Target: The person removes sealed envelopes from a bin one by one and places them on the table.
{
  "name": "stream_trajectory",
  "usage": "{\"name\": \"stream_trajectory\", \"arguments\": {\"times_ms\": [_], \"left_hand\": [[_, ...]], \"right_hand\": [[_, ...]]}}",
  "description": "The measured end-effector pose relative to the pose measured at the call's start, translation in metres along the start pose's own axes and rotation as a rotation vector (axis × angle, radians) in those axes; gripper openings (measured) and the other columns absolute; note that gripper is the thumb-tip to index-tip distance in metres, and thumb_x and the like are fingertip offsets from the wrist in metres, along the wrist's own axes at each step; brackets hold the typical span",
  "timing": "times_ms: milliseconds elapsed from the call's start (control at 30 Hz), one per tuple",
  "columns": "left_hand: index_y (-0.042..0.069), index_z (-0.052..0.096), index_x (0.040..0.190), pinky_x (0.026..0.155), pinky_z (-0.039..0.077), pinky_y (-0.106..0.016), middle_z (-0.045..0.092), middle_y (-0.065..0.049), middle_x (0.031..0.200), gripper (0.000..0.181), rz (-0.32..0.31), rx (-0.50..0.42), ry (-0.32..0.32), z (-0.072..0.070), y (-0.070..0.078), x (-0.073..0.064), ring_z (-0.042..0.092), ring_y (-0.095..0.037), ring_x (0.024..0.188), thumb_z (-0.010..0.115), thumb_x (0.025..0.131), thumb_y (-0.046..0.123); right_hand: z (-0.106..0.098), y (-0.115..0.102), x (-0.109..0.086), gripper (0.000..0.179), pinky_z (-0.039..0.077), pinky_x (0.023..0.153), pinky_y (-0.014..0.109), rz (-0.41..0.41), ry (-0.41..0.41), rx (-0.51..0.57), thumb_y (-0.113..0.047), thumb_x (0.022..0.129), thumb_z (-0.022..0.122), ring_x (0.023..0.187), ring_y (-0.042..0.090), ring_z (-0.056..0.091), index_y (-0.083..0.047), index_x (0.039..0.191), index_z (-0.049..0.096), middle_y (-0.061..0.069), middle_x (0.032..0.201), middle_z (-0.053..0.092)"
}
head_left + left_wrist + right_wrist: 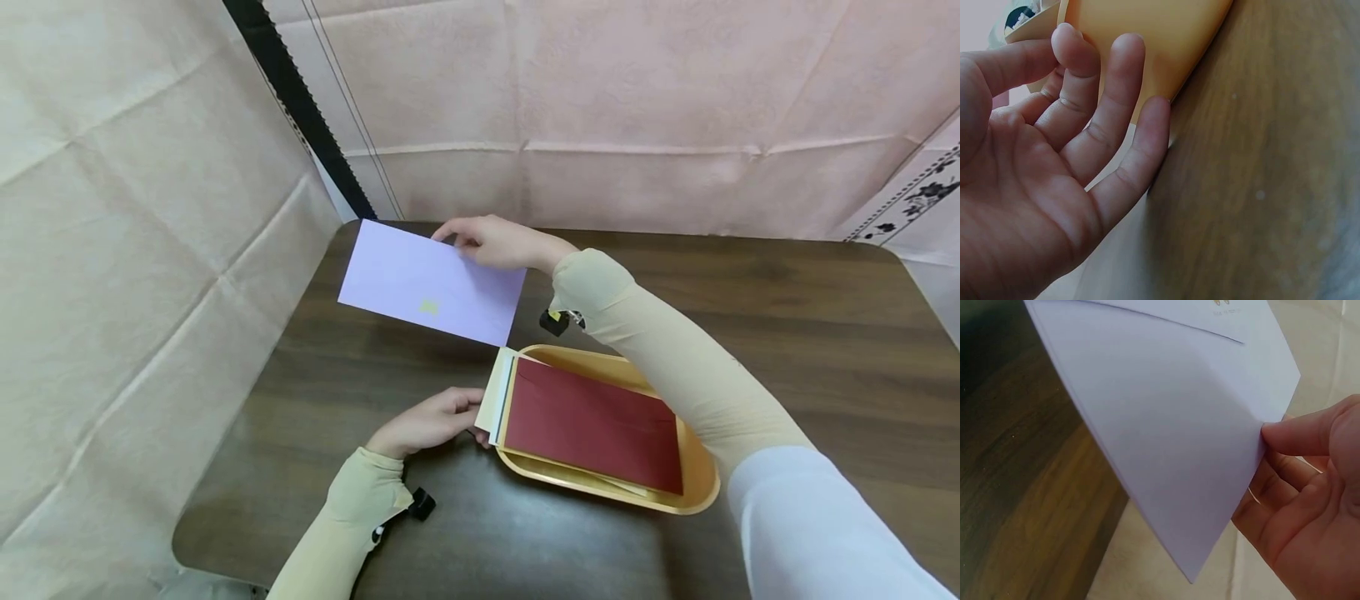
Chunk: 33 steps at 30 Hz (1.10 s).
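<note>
My right hand (498,242) pinches a lavender envelope (427,292) by its far edge and holds it at a tilt beyond the tray's left end. In the right wrist view the thumb lies on the envelope's face; its flap edge and a small gold print show. At near right sits an oval yellow tray (705,487) with a stack of envelopes, dark red (592,425) on top. Pale envelopes (491,400) stick out over its left end. There my left hand (431,421) grips their edge; its lower fingers (1124,69) curve against the tray's outer wall.
Everything stands on a dark wooden table (300,450) with rounded corners. Pale creased cloth (637,108) hangs behind it and along the left side. The right forearm (675,367) reaches over the tray's right part.
</note>
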<state>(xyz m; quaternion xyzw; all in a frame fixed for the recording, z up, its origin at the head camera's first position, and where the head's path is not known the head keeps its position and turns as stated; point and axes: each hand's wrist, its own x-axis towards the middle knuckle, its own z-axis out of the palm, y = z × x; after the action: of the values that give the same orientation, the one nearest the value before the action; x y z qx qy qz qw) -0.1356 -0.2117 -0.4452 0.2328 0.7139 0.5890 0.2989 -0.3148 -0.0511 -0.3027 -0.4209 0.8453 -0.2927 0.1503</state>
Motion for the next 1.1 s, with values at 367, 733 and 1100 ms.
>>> {"name": "stream_trajectory", "arguments": {"times_ms": [367,733,1100], "left_hand": [[-0.003,0.062,0.109,0.076,0.05,-0.031,0.063,-0.006,0.08,0.02,-0.015,0.008,0.0,-0.002,0.0,0.0,0.06,-0.019,0.078,0.048,0.106,0.011],[-0.001,0.063,0.11,0.077,0.049,-0.03,0.062,-0.006,0.081,0.02,-0.034,0.002,-0.007,0.0,0.001,0.0,0.059,-0.019,0.079,0.047,0.107,0.012],[0.001,0.064,0.107,0.077,0.049,-0.03,0.063,-0.006,0.08,0.021,-0.027,0.017,0.0,0.002,0.0,0.0,0.06,-0.017,0.078,0.048,0.107,0.014]], "right_hand": [[0.015,0.004,0.027,0.04,0.042,0.088,0.032,0.032,-0.073,0.032,-0.006,0.104,0.045,0.103,0.019,0.056,-0.02,0.14,0.056,0.005,0.122,0.063],[0.035,0.013,0.04,0.041,0.042,0.083,0.03,0.038,-0.133,0.06,-0.004,0.103,0.046,0.099,0.019,0.053,-0.016,0.141,0.055,0.006,0.121,0.06],[0.054,0.022,0.046,0.053,0.047,0.087,0.034,0.109,-0.233,0.134,0.004,0.094,0.058,0.108,0.022,0.054,-0.021,0.141,0.054,0.006,0.123,0.056]]}}
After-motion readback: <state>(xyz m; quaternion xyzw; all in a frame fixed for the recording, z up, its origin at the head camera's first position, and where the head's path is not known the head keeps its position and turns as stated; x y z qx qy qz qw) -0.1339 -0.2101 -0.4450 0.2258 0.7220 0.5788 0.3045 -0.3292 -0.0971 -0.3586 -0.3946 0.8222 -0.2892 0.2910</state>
